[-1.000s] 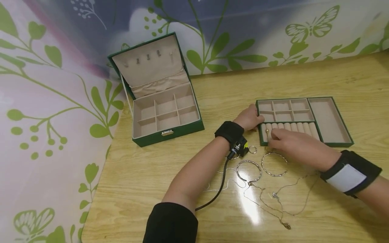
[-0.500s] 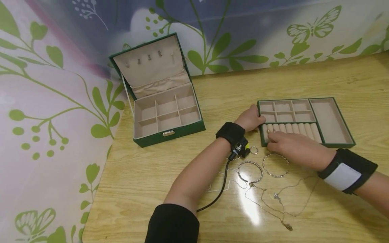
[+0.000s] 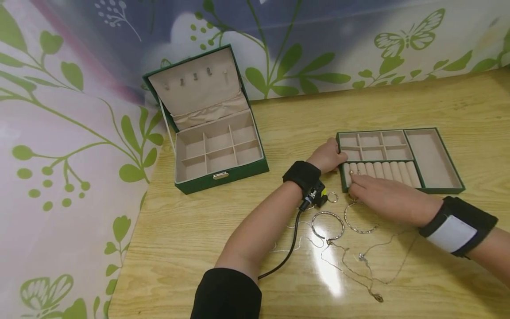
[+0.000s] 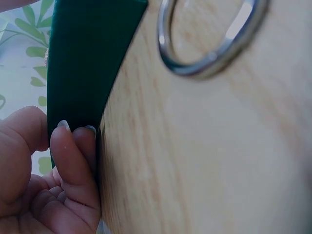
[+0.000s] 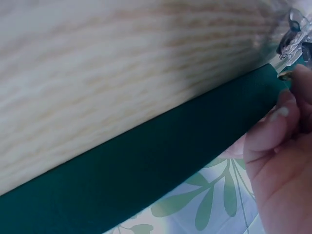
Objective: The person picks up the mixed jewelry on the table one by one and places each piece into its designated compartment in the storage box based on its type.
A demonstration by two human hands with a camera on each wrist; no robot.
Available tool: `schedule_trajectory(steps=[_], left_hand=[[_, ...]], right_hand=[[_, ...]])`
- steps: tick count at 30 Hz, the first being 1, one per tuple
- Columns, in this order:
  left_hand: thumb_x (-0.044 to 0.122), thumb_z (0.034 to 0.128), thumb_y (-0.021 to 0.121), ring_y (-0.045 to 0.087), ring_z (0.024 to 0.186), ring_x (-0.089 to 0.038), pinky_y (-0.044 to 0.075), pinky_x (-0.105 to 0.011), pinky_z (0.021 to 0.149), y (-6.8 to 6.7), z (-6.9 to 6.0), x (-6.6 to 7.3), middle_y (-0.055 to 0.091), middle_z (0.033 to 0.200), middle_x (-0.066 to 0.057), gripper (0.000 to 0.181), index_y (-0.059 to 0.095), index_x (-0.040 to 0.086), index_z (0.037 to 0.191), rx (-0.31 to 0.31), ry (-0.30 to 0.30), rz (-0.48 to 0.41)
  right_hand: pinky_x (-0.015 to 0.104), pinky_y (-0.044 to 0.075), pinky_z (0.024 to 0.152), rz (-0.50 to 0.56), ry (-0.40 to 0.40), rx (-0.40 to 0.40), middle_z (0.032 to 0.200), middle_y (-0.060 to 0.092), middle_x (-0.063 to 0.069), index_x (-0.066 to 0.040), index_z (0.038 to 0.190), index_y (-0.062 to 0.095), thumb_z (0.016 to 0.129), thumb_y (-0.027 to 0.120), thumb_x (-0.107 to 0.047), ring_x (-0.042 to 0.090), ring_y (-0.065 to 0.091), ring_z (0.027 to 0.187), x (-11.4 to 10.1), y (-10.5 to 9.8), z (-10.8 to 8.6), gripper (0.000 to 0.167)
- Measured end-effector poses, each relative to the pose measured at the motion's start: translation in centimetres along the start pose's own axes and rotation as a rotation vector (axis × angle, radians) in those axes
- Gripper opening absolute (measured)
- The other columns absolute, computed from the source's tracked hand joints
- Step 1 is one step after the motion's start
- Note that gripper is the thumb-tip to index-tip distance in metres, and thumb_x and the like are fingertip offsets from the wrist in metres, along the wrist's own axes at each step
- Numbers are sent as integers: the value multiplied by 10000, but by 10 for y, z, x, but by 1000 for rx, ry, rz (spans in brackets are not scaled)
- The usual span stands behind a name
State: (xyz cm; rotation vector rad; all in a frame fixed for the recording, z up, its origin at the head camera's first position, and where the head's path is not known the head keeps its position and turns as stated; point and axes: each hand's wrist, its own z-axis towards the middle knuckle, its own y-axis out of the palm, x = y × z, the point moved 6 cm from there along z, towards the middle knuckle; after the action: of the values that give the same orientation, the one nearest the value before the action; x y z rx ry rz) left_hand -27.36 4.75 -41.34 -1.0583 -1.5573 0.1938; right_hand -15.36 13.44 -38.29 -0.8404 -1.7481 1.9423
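A green jewelry tray (image 3: 432,159) with beige lining lies on the table, with a row of padded ring rolls (image 3: 392,172) along its near side. My left hand (image 3: 326,156) grips its left end; in the left wrist view, thumb and fingers (image 4: 73,165) press the green side wall. Over the leftmost rolls, my right hand (image 3: 392,197) pinches a small gold-coloured piece of jewelry (image 5: 285,75), mostly hidden by the fingers. Tiny gold beads (image 3: 351,173) show by its fingertips in the head view. A silver open bangle (image 3: 360,231) lies just below this hand.
A green jewelry box (image 3: 223,178) stands at left with its lid raised. Near the hands lie another bangle (image 3: 328,212), a small hoop (image 3: 337,197) and several thin necklaces (image 3: 376,297). A black cable (image 3: 294,241) trails from my left wrist. A patterned wall covering (image 3: 303,82) borders the table.
My right hand has shifted slightly left and down, staying at the left end of the ring rolls. The left hand keeps its place on the tray.
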Motion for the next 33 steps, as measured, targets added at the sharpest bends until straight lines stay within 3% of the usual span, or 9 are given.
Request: schedule_trajectory(steps=[5,10,14,22,33], left_hand=[[168,963,473,455,522,-113,337,-192,493,0,-2,1,470,652,2,114,409,82,924,-1,5,-5],[165,962,473,452,521,-112,335,-189,496,0,-3,2,463,649,3,116,406,81,917,-2,11,-20],[170,967,470,454,526,-116,333,-191,500,0,-3,1,454,651,1,131,389,90,903,-4,6,-30],[171,967,483,461,522,-115,338,-196,493,0,-2,0,466,646,1,129,404,84,912,-4,-7,-34],[170,964,485,489,528,-113,346,-194,495,0,-1,-1,474,646,3,134,393,93,905,-1,3,-34]], right_hand=[[233,408,687,86,52,-31,879,379,-80,-190,921,427,976,450,-91,44,385,771,0,0,-2,116],[251,456,677,80,50,-11,872,405,-65,-164,912,458,917,551,-73,39,422,780,-2,-7,-1,130],[249,436,653,125,82,2,851,395,-62,-174,885,461,901,535,-53,48,397,764,-1,-15,-1,142],[231,421,617,179,50,174,867,409,-57,-146,900,434,880,556,40,18,393,740,5,-38,-3,224],[316,411,636,192,142,269,859,449,24,-63,893,437,853,575,106,127,418,778,27,-48,-8,222]])
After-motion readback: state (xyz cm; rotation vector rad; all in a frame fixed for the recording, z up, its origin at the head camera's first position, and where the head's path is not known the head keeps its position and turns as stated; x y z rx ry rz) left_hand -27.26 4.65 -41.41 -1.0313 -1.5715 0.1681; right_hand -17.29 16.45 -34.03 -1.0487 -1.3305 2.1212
